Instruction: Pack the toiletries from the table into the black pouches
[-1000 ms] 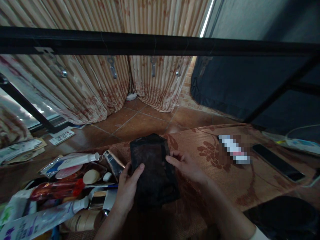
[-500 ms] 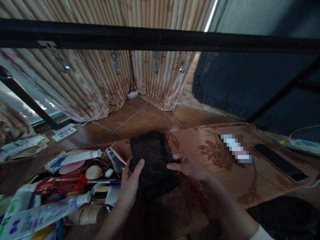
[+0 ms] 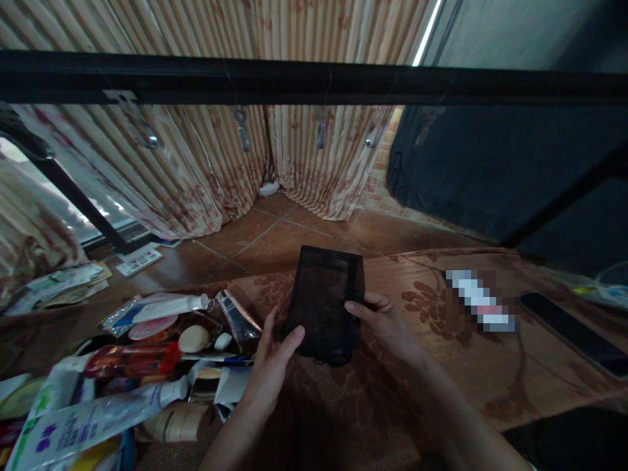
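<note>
Both hands hold a black, boxy pouch (image 3: pixel 321 294) with a dark mesh-like front panel, tilted above the brown patterned cloth (image 3: pixel 383 392). My left hand (image 3: pixel 279 356) grips its lower left side, thumb on the front and the other fingers partly hidden behind. At the right edge, my right hand (image 3: pixel 387 320) pinches the pouch between thumb and fingers. Close to my left hand lies a heap of toiletries, with a red bottle (image 3: pixel 130 360), a white and purple tube (image 3: pixel 93 418), a white-capped tube (image 3: pixel 169 306) and a round beige item (image 3: pixel 193 339).
A dark phone (image 3: pixel 574 333) lies on the cloth at right, beside a pixelated item (image 3: pixel 483 301). Across the view runs a black bar (image 3: pixel 294 82) with metal hooks. Behind it hang striped curtains (image 3: pixel 196 163); papers (image 3: pixel 63 284) lie at far left.
The pouch has turned more upright and squarer to the view, and shifted slightly right with both hands. The whole scene has moved a little right and down as the camera turned.
</note>
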Available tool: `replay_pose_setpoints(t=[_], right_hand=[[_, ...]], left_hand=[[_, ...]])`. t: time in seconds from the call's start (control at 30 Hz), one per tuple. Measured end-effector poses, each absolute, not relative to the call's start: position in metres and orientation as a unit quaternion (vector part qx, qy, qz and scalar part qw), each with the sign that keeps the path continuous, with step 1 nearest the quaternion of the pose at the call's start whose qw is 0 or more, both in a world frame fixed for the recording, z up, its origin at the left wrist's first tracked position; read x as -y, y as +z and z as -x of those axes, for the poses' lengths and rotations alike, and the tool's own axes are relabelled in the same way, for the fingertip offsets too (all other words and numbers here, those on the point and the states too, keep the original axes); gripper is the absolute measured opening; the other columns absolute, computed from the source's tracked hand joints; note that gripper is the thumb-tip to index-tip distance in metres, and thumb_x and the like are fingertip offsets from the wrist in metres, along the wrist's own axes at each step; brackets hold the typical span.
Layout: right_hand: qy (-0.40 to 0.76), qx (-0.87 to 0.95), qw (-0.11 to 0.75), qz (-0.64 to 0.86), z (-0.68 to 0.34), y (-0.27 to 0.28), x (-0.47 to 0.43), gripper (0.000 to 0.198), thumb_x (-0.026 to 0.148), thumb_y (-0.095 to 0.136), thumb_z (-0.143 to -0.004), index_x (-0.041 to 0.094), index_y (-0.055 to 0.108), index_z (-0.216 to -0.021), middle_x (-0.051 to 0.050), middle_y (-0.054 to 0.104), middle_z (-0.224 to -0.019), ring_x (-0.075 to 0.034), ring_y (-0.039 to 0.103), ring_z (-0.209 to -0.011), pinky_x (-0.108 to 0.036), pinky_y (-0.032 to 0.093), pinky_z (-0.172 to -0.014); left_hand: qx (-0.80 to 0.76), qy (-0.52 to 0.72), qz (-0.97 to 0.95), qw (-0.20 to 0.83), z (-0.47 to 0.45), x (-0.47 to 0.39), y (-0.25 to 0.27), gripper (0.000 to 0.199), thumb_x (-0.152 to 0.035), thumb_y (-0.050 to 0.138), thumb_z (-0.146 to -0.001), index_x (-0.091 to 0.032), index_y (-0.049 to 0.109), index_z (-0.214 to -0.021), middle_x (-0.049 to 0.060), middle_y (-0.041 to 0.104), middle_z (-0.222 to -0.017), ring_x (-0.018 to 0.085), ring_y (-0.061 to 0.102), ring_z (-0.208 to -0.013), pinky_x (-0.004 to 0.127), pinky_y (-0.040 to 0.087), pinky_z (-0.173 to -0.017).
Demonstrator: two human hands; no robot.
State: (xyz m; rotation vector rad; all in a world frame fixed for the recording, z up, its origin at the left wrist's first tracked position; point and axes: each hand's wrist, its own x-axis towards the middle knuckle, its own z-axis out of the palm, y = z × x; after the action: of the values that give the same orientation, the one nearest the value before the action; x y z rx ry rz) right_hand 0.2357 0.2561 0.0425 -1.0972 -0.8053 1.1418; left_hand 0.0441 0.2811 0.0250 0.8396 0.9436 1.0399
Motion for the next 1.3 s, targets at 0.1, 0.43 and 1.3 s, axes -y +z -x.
replay_pose_setpoints(t=[0.1,0.43,1.3], right_hand=[[0.511,0.357,0.622,0.474,-0.236,0.040,-0.256,0.027,0.037,0.078,-0.069,0.022,0.075,-0.091,-0.002,0.074,-0.084,-0.017,0.066,-0.073,-0.031,0.054,-0.072],[0.552,0.451,0.496,0.496,-0.241,0.039,-0.249,0.034,0.047,0.067,-0.079,0.018,0.069,-0.095,0.001,0.063,-0.067,-0.008,0.051,-0.048,-0.019,0.041,-0.041],[0.599,0.410,0.494,0.479,-0.231,0.041,-0.244,0.056,0.035,0.079,-0.069,0.019,0.055,-0.117,0.007,0.058,-0.058,-0.005,0.051,-0.044,-0.016,0.041,-0.043]], left_hand=[[-0.415,0.457,-0.374,0.692,-0.043,-0.283,0.023,0.062,-0.037,0.073,-0.074,-0.026,0.051,-0.131,0.007,0.058,-0.133,0.026,0.050,-0.125,0.038,0.040,-0.105],[-0.433,0.447,-0.336,0.707,-0.041,-0.286,0.019,0.045,-0.046,0.069,-0.076,-0.018,0.064,-0.110,0.008,0.069,-0.110,0.022,0.063,-0.103,0.034,0.050,-0.090],[-0.423,0.442,-0.422,0.669,-0.043,-0.287,0.016,0.047,-0.049,0.067,-0.075,-0.016,0.067,-0.108,0.009,0.069,-0.113,0.026,0.060,-0.109,0.038,0.043,-0.099]])
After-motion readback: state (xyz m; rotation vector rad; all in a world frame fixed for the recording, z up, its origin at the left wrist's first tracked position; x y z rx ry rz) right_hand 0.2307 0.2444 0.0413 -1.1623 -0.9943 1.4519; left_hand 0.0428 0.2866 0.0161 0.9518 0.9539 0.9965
